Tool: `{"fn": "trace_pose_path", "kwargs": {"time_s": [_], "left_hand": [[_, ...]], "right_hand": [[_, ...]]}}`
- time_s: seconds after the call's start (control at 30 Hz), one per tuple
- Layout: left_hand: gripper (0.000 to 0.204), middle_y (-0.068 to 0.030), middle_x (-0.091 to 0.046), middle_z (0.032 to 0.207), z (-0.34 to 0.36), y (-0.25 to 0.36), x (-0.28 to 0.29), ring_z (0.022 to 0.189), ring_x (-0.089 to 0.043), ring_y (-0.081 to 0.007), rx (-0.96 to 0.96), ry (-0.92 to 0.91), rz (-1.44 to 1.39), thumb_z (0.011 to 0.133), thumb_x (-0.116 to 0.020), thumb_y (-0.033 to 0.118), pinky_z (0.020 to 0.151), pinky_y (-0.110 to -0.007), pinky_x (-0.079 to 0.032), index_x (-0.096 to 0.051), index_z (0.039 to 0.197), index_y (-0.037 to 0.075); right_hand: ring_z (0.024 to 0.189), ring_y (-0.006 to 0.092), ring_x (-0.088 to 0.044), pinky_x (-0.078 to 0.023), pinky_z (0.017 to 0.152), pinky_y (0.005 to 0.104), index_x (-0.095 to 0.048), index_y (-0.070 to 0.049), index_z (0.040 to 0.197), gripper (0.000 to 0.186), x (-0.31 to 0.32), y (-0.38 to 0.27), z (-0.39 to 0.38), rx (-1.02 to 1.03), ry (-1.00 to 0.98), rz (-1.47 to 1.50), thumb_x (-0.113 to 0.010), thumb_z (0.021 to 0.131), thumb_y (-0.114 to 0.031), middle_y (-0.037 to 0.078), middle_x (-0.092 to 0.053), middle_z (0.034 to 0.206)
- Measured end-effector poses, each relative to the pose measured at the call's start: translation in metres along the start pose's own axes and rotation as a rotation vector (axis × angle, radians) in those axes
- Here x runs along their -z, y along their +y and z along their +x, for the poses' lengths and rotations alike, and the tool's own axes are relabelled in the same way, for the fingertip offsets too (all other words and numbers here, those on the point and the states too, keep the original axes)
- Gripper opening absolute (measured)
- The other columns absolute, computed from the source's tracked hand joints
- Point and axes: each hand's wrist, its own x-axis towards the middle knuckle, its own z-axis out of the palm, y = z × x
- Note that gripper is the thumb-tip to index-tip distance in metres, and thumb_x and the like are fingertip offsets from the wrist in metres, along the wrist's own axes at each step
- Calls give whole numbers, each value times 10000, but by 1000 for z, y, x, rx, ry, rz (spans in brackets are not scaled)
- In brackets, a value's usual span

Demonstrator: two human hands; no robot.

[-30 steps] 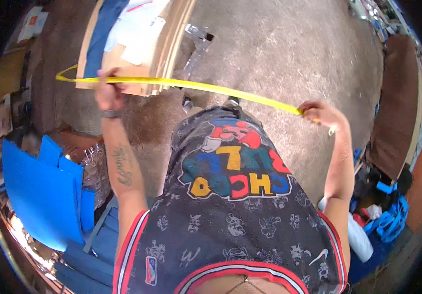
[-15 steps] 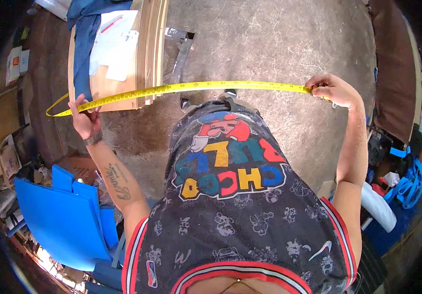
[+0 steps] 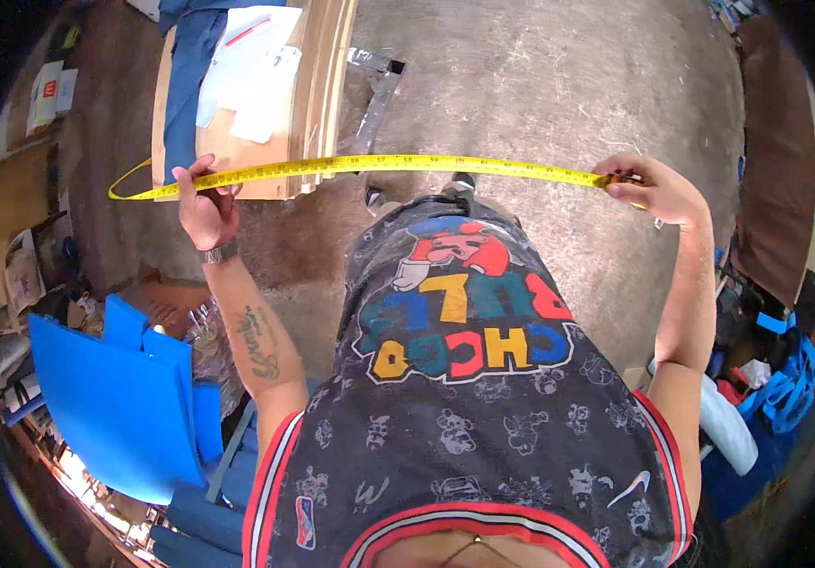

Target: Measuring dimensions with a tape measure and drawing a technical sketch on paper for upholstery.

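Yellow tape measure strung between both hands, crossing in front of the body above the concrete floor. Blade bows slightly upward mid-span; some of that may be fisheye bend.

Right hand: fingers and thumb clamped on the tape case. Case mostly buried in the grip, only a dark/orange bit shows, so can't read its shape.

Left hand: thumb and fingers together on the blade, near the end of the wood panel stack. Some fingertips hidden by the blade; can't tell how tight. Past this hand the blade loops back toward the stack's left edge, and its end is out of sight there. Can't tell whether the blade touches the wood or just passes over it.

Stack is cut off at the top; blue cloth and white papers cover part of it, red pencil-like stick on the papers. Writing on them unreadable. Dark metal frame piece beside the stack, partly hidden.

Shoes barely show past the dark printed tank top. Blue sheets lower left, brown panel far right, both bent by the lens. Clutter near the rim too dark to sort out.
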Motion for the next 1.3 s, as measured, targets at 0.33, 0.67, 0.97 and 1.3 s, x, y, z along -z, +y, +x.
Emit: {"fn": "trace_pose_path", "kwargs": {"time_s": [0.33, 0.67, 0.97, 1.3], "left_hand": [[489, -37, -436, 538, -10, -4, -12, 478, -431, -153, -31, -38, 31, 941, -344, 419, 491, -293, -382, -575, 912, -11], [495, -32, -432, 532, -16, -3, -17, 438, -386, -135, -44, -13, 40, 941, -337, 430, 477, -274, -358, -568, 926, -7], [497, -24, -404, 524, -14, -3, -17, 423, -358, -123, -35, 2, 31, 944, -326, 429, 472, -263, -350, -567, 933, -5], [498, -29, -425, 533, -14, -3, -15, 433, -385, -129, -33, -1, 21, 944, -329, 427, 481, -268, -364, -571, 928, -9]], "right_hand": [[666, 91, -505, -413, 569, 236, -583, -107, 1101, 286, -9, -18, 15, 79, -8, -17, -582, 846, -237, 14, -587, 794], [674, 96, -505, -418, 588, 239, -579, -94, 1096, 295, -11, -36, 14, 61, -11, -106, -590, 846, -250, 23, -567, 794], [661, 96, -503, -416, 568, 242, -585, -98, 1092, 293, -10, -38, 17, 33, -3, -119, -590, 846, -259, 21, -575, 792], [654, 84, -468, -395, 556, 223, -578, -84, 1094, 328, -9, -35, 17, 20, -24, -72, -602, 842, -292, 1, -537, 792]]}}
